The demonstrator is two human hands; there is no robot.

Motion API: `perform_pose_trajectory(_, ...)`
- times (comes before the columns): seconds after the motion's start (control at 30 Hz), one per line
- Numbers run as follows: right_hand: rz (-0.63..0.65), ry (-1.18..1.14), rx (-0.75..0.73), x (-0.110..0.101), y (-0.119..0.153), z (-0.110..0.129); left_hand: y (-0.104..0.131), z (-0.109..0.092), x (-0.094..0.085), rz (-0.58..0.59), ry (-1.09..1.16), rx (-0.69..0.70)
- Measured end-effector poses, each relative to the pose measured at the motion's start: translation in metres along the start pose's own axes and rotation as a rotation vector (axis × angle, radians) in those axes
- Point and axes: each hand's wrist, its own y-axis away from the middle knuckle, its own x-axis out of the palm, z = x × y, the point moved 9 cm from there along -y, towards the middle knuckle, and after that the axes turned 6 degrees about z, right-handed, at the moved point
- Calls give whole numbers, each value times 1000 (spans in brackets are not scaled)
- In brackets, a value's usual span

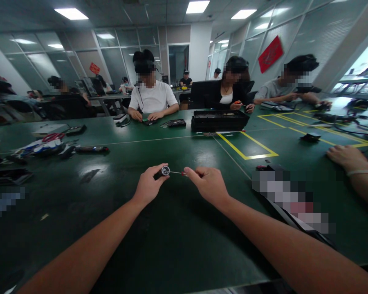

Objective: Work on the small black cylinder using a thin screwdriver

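Between the thumb and fingers of my left hand [149, 184] is a small round part [165, 170], with a dark outside and a pale metallic ring at its end. My right hand [209, 183] grips a screwdriver [176, 172] by its red handle, which the fingers mostly cover. Its thin metal shaft points left and reaches the side or end of the round part; I cannot tell whether the tip sits inside it. Both hands are held over the green table [171, 245].
Across the table are a long black case [220, 121] and a dark flat part [175, 123]. Leftward lie a black tube-shaped tool [92, 150] and a cable pile [49, 145]. Another person's hand [345, 156] rests at right, beyond a partly blurred black object [291, 200]. Several people sit opposite.
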Motion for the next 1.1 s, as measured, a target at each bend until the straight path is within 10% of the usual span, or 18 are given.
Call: perform_pose_trajectory(1.1, -12, -142, 198, -3, -4, -24, 2, -25, -2, 9, -152, 176)
